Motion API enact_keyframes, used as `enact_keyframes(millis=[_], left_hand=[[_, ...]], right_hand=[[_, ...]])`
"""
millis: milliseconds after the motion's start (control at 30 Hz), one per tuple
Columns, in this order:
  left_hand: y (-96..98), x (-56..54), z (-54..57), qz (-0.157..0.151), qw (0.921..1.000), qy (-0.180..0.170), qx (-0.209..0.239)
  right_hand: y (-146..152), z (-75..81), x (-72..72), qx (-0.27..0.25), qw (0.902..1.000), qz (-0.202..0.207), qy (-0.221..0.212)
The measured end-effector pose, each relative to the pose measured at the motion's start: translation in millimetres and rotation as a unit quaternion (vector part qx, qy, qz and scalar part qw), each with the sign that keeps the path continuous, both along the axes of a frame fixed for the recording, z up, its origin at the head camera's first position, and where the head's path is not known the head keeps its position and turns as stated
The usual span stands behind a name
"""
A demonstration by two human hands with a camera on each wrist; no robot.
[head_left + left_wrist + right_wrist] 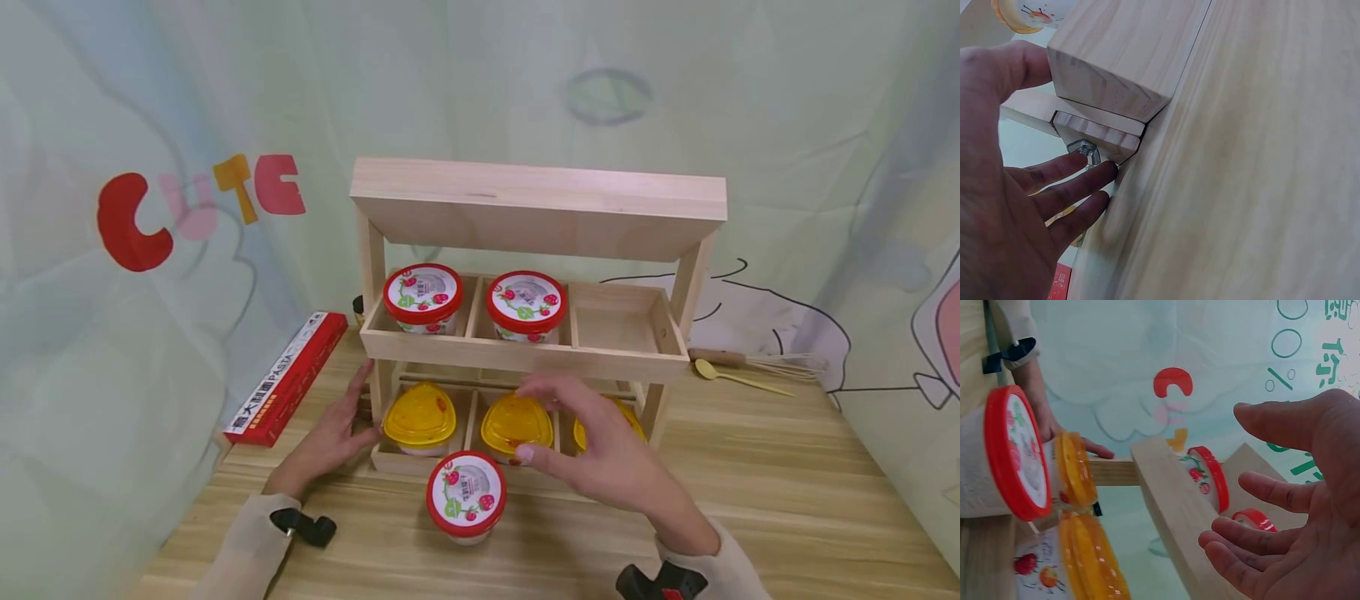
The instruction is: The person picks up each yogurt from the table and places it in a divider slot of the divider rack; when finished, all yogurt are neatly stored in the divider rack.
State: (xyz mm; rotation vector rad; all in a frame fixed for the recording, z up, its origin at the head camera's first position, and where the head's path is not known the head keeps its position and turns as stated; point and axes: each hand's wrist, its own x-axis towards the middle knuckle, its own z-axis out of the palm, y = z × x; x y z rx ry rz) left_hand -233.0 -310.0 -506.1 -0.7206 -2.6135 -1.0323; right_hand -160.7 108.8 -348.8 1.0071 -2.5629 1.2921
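Observation:
My right hand (600,442), fingers spread and slightly bent, hovers over the lower tier of a wooden two-tier rack (525,357). Nothing is between its fingers in the right wrist view. The hand overlaps the middle yellow-lidded tub (513,421) in the head view and partly hides the right one (626,421). In front of the rack, on the table, stands a red-lidded tub with strawberry print (467,496). My left hand (330,442) is at the rack's left side; its thumb touches a wooden corner (1116,69), and the other fingers reach loosely along the side.
Two more red-lidded tubs (423,293) sit in the upper tier's left and middle compartments. A yellow-lidded tub (420,414) fills the lower left one. Left lies a red pasta box (288,375); right, a whisk (757,361) and yellow spoon (738,379). A printed curtain (480,100) hangs behind.

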Motion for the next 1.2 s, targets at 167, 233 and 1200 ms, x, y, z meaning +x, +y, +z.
enact_keyframes(millis=[167, 233, 1200], left_hand=[[-0.4, -0.4, 0.1, 0.008, 0.9999, 0.001, -0.009], [-0.6, -0.6, 0.2, 0.008, 0.9999, 0.001, -0.009], [-0.1, 0.0, 0.9, 0.003, 1.0000, -0.004, -0.006]], right_hand=[[-6, -13.5, 6.2, 0.007, 0.9994, 0.024, -0.024], [-8, -18.0, 8.1, 0.009, 0.9986, 0.037, -0.037], [-26, -76.1, 31.9, 0.072, 0.9933, 0.033, -0.084]])
